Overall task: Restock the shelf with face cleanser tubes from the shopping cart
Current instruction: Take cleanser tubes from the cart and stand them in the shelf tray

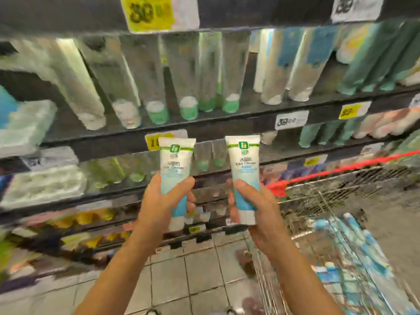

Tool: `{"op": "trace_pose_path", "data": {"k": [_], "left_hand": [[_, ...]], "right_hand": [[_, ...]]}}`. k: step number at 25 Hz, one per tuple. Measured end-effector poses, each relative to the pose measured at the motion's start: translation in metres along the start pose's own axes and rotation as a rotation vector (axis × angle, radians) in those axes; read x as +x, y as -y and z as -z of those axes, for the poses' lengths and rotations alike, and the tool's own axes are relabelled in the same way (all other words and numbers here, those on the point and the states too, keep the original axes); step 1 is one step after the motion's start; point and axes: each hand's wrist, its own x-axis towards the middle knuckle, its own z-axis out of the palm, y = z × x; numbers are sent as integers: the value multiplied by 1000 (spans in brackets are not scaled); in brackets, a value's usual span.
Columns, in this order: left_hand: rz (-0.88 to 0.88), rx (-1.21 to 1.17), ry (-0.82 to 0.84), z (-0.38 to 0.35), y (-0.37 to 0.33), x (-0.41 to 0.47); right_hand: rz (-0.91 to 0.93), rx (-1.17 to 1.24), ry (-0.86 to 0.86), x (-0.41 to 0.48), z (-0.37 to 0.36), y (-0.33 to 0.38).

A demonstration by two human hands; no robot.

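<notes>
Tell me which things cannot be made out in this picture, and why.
Head view only.
Shelf tubes: motion blur smears their labels.
Yellow price tag: blurred, price uncertain.
Cart tubes: blurred, cut by the right and bottom edges; number unknown.
Small print on the left tube and right tube: too small; the left hand and right hand cover their lower parts.

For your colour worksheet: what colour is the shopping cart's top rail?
The cart rail is red; head view.
</notes>
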Motion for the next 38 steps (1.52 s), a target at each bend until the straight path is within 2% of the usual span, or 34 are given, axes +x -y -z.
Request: {"op": "trace_pose_path", "data": {"k": [5, 9, 13, 20, 26, 32, 38], "left_hand": [[-83, -15, -48, 99, -32, -12], [-151, 13, -99, 165, -44, -15], [-177, -12, -148, 216, -49, -17], [-193, -123, -179, 265, -54, -28], [-224, -216, -291, 283, -53, -36], [-286, -124, -290, 294, -50, -44], [-281, -138, -326, 301, -46, -43]], "right_hand": [[21, -34, 208, 6, -95, -27], [47, -12, 275, 7, -162, -55], [36, 126, 329, 7, -219, -74], [169, 18, 282, 20, -284, -66], [406, -259, 255, 47, -333, -58], [584, -432, 85, 73, -356, -75], [643, -700, 104, 88, -362, -81]]}}
